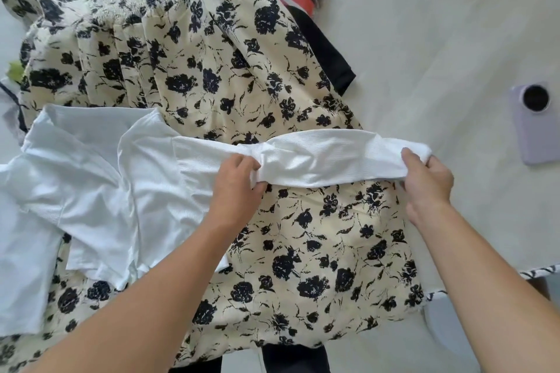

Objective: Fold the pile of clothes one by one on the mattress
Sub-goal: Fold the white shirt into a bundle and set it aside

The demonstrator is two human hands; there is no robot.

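Mattress (424, 39) under floral dress (242, 85), phone (535, 124) at right.

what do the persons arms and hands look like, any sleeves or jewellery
Both forearms are bare as far as the picture shows, with no sleeve edge in view. The left hand and the right hand carry no gloves, and no ring, watch or bracelet is visible on the fingers or wrists that show.

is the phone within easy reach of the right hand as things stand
Probably yes. The phone lies in the open on the mattress, just beyond the right hand, with nothing between them. But that hand is gripping the white top with the left hand, so it must let go first.
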